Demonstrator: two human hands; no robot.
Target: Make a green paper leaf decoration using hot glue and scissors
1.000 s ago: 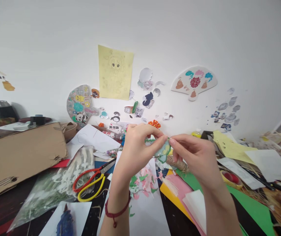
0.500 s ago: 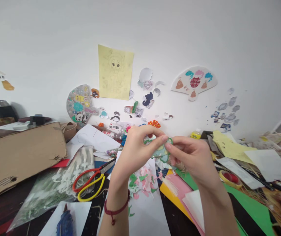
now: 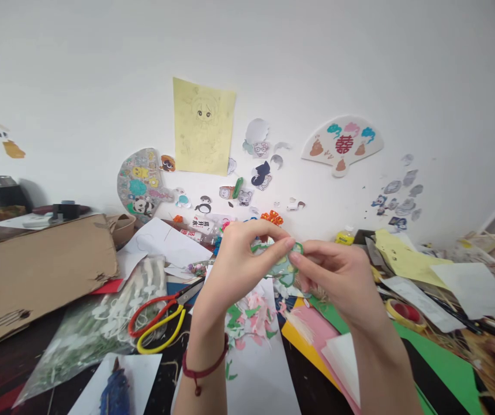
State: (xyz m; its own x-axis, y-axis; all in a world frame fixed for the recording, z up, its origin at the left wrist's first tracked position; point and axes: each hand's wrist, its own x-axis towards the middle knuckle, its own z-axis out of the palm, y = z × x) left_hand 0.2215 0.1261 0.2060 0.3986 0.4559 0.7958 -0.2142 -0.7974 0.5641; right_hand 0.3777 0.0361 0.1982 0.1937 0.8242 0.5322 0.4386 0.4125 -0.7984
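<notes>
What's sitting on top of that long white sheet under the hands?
Loose pink and green scraps lie heaped on the white sheet. The left hand and forearm cover part of it, so I can't tell what lies there.

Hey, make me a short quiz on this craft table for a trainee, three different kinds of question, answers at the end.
1. Multiple choice: what do both hands pinch?
A) the twine
B) the green-edged piece
C) the cardboard

2. True or false: the scissors have two handles of the same colour.

3. Fill in the blank: the dark red cord bracelet is on the ____ wrist.

Key:
1. B: the left hand and right hand hold it between thumb and fingers.
2. False: one handle is red, the other yellow.
3. Left.
</notes>
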